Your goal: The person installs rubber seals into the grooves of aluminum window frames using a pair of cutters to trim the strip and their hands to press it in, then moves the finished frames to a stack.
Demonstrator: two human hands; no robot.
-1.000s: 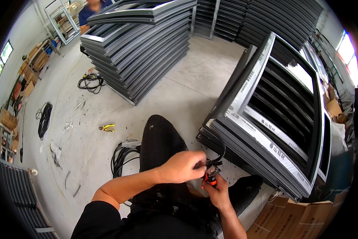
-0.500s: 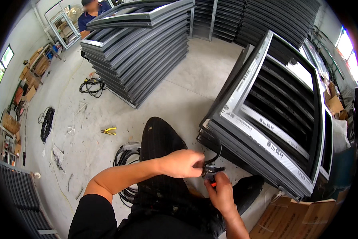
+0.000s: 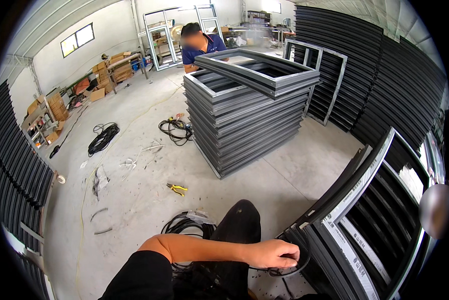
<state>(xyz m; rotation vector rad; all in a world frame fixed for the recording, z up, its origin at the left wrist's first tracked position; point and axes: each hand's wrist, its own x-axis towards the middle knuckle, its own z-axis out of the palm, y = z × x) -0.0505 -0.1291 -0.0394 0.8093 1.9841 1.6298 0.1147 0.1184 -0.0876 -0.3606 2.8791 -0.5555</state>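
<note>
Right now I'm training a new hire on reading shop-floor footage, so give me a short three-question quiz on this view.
1. True or false: the left hand grips a loop of black rubber strip beside the leaning frames.
2. What lies on the floor between the coiled black cable and the flat stack of frames?
A. A hammer
B. Yellow-handled pliers
C. A cardboard box
3. Fill in: the other person stands ______ the flat stack.

Key:
1. True.
2. B.
3. Behind. The right hand is out of view.
</note>
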